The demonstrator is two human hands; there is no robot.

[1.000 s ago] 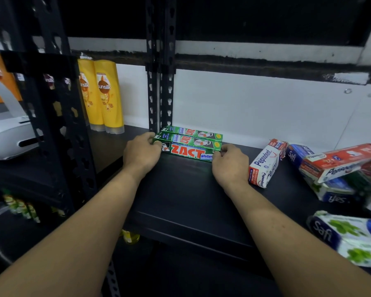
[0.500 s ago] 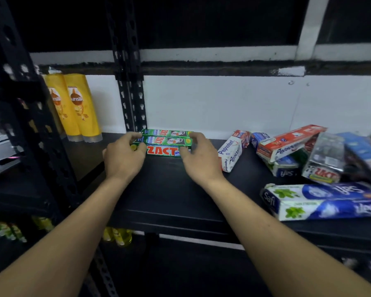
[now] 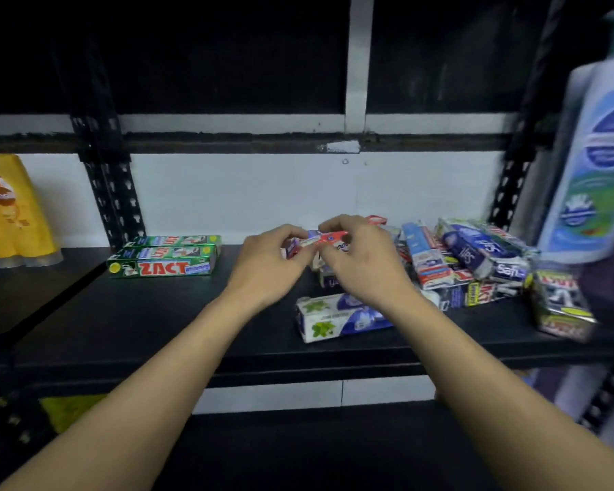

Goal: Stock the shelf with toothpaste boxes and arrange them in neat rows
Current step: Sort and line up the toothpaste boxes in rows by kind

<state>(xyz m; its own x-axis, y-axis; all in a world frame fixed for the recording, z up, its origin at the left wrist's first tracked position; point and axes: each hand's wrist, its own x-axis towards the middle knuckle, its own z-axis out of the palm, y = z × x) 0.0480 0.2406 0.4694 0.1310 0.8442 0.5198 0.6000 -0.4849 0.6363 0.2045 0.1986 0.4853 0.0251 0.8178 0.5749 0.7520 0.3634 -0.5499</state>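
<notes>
Three green Zact toothpaste boxes (image 3: 163,256) lie side by side in a row at the left of the black shelf (image 3: 121,324). Both hands are at the shelf's middle. My left hand (image 3: 268,265) and my right hand (image 3: 360,258) grip a red and white Pepsodent box (image 3: 325,239) between them, fingers curled over its top edge. A white Safi box (image 3: 337,318) with green leaves lies just in front of my right wrist. A loose heap of mixed toothpaste boxes (image 3: 475,264) fills the right side.
Yellow shampoo bottles (image 3: 8,210) stand on the neighbouring shelf at far left. A large white bottle with a blue label (image 3: 596,178) looms at the right edge. Black perforated uprights (image 3: 110,193) flank the bay. A green Zact box (image 3: 560,306) lies near the right front edge.
Both hands left the green Zact boxes and moved right to the red and white box, taking hold of it. The view swung right, showing more of the heap.
</notes>
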